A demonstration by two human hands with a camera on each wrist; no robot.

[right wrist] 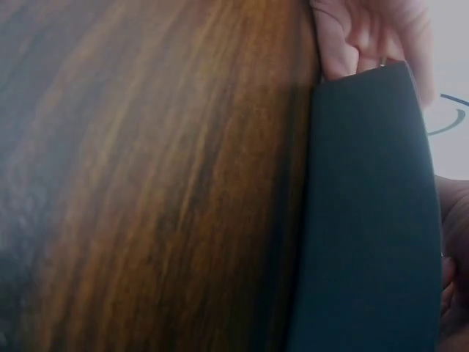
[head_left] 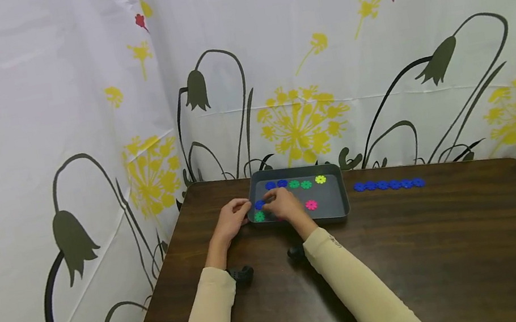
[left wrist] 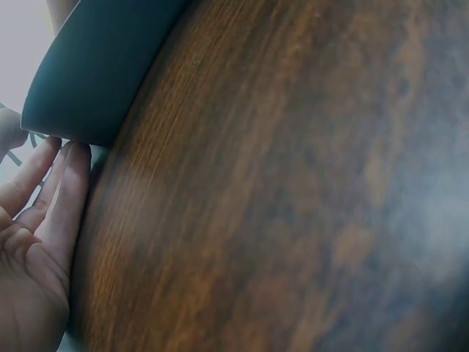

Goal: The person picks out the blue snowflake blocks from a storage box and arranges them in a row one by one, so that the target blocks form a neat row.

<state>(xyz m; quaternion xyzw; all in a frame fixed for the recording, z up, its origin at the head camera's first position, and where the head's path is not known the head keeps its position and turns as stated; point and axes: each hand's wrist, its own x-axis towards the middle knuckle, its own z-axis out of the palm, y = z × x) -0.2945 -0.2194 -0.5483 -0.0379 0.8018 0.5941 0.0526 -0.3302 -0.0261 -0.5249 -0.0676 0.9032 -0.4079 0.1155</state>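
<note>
The left hand (head_left: 231, 222) is resting its fairly straight, unclenched fingers against the near end of a grey tray (head_left: 331, 201). Between the hands, a green disc (head_left: 259, 216) is lying nearest the left, with a blue disc (head_left: 259, 205) just beyond it, at the right fingertips. Two blue discs (head_left: 276, 184) are sitting beyond the right hand (head_left: 284, 205), which is reaching inside the tray; whether it is pinching anything, I cannot tell. Rightward of it, two green discs (head_left: 306, 185), a pink disc (head_left: 311, 205) and a yellow disc (head_left: 320, 179) are lying. Farther right, six blue discs (head_left: 395, 184) are forming a row on the table (head_left: 458, 240).
</note>
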